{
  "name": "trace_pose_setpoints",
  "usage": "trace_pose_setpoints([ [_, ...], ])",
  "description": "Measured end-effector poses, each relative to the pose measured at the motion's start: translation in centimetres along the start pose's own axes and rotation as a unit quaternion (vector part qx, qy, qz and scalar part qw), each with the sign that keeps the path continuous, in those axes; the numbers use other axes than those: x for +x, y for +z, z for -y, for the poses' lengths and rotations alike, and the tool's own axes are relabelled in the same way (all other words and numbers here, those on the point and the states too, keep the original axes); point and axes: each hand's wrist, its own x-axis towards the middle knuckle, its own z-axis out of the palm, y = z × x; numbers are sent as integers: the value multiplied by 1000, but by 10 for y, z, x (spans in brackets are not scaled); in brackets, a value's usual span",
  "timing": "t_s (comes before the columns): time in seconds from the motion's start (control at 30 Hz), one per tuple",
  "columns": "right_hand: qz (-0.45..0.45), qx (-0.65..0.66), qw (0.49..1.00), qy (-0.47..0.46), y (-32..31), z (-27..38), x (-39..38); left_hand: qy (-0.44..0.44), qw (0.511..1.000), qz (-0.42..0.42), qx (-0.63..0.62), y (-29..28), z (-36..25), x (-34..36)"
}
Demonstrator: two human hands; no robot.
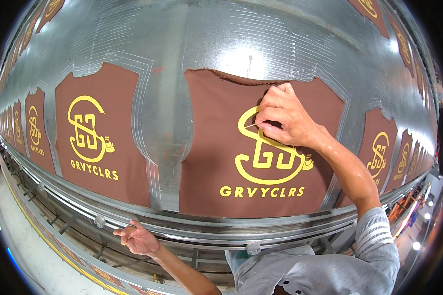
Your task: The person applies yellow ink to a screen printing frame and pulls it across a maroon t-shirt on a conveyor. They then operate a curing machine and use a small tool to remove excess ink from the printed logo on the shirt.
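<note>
A brown shirt-shaped fabric panel (209, 128) lies flat in front of me, with a yellow printed design (240, 167) on its middle. Over the upper part of that print, my right hand (284, 115) is closed in a pinch. A thin pale stick-like piece (251, 126) juts left from its fingertips; its exact kind is unclear. The knuckles come close to the panel's neckline, where the cloth edge looks slightly rolled. My left hand (138, 239) is held over the metal rail at the near edge, fingers half curled and apart, with nothing visible in it.
A long grey metal table (170, 123) with white outline marks carries matching brown panels, including one on the left (103, 137) and one on the right (379, 147). A metal rail (202, 231) with small clamps runs along the near edge. A pale floor (19, 221) shows at lower left.
</note>
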Motion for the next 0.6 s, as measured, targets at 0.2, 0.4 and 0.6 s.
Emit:
trace_pose_setpoints([
  [0.2,15,-6,1000,-5,-2,0,1,3,1000,-19,-11,-2,-2,-2],
  [0.4,28,-13,1000,-4,-4,0,0,4,1000,-15,1,2,0,0],
  [0.6,-3,-6,1000,-6,0,1,0,8,1000,-15,7,1,1,0],
])
